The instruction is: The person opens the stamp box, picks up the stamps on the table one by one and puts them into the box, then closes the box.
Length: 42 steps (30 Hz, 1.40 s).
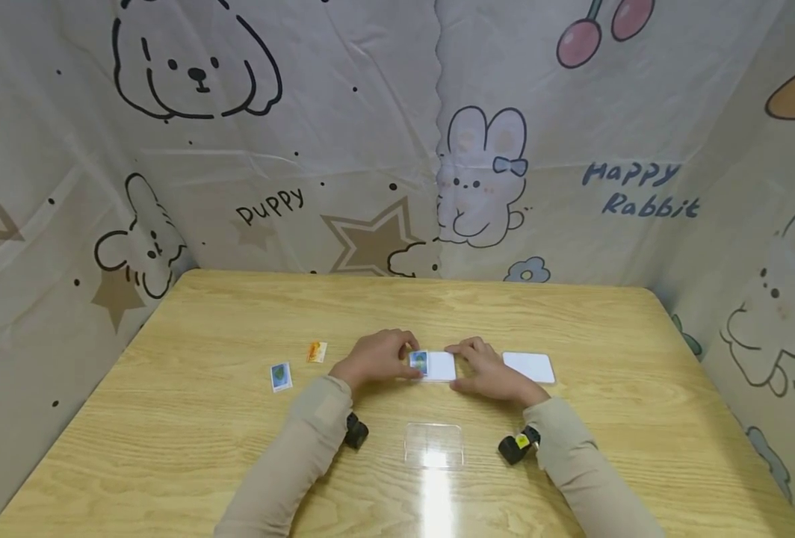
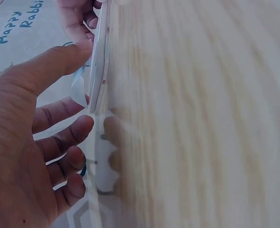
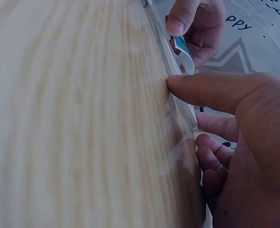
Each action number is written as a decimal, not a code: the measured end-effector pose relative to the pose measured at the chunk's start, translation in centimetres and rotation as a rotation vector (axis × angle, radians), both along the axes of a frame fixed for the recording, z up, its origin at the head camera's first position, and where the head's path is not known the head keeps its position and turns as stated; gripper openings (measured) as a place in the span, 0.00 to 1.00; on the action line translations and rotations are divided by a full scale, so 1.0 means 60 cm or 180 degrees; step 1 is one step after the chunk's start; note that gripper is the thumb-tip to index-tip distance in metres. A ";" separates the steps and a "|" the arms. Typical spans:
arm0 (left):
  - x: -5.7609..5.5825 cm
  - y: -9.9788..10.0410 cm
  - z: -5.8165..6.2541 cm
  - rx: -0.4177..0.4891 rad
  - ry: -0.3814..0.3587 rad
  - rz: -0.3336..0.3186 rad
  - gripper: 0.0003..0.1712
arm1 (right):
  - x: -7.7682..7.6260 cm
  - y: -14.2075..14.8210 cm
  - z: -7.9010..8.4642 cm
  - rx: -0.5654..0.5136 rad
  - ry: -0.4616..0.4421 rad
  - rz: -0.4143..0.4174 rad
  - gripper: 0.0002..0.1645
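Observation:
A white card (image 1: 441,366) lies between the hands near the middle of the table; seen edge-on in the right wrist view, it appears to sit in a clear sleeve or holder (image 3: 190,116). At its left end, my left hand (image 1: 379,357) pinches a small stamp-like picture paper (image 1: 419,363), blue and green with a white border. In the right wrist view this picture paper (image 3: 182,52) bends in a curve above the card. My right hand (image 1: 488,371) grips the card's right end, thumb on the near edge and fingers on the far edge.
To the left lie another blue-and-green picture paper (image 1: 280,377) and an orange one (image 1: 317,352). Another white card (image 1: 530,368) lies by the right wrist. A clear plastic piece (image 1: 434,446) is nearer the body. Printed cloth (image 1: 370,149) hangs behind the table (image 1: 189,448).

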<state>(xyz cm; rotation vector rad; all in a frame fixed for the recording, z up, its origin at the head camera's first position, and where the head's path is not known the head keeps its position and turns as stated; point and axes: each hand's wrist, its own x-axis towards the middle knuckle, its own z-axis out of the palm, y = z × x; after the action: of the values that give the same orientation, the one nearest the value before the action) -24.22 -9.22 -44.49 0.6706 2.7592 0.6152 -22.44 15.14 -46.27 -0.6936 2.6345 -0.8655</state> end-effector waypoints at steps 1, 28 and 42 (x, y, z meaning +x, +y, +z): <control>0.000 0.001 0.000 -0.0025 0.0005 -0.0009 0.27 | -0.001 0.000 0.000 0.0013 0.0006 -0.0004 0.38; 0.003 0.003 0.000 -0.0303 0.0123 0.0024 0.33 | -0.002 0.000 0.000 -0.0025 -0.0015 -0.0005 0.38; 0.013 -0.037 0.023 0.0264 -0.0092 0.0212 0.32 | -0.002 0.000 -0.003 -0.0025 -0.0076 -0.0037 0.38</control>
<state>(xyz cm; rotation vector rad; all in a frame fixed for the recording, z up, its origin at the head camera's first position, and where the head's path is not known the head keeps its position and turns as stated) -23.46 -11.42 -43.13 0.5840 2.7517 0.7512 -22.56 15.13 -46.47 -0.6666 2.6180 -0.8823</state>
